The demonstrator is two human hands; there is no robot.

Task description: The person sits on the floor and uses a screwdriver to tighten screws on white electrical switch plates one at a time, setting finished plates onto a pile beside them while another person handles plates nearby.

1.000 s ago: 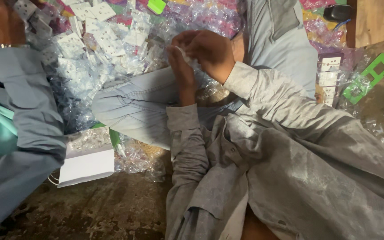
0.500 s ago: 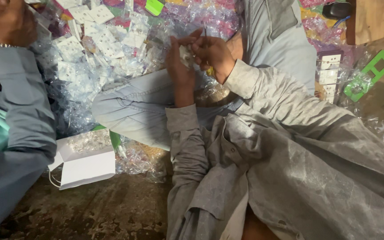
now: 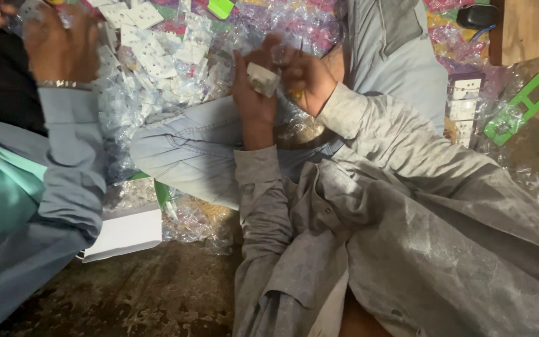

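My left hand [image 3: 252, 100] is raised over my lap and grips a small white switch part [image 3: 262, 78] between thumb and fingers. My right hand [image 3: 307, 78] is right beside it, fingers pinched on a thin tool or pin that touches the white part; what exactly it pinches is too small to tell. Both arms are in grey sleeves. Behind the hands lies a heap of white switch plates in clear plastic wrappers [image 3: 157, 56].
Another person sits at the left in a blue-grey sleeve, a hand [image 3: 60, 50] with a metal bracelet over the heap. A white box [image 3: 126, 232] lies on the dirty floor. A stack of white sockets [image 3: 466, 103], a green plastic frame [image 3: 522, 109] and a wooden block [image 3: 519, 31] are at right.
My hands have parted slightly and the white part now shows in my left hand. The other person's hand moved up and over the heap at the upper left.
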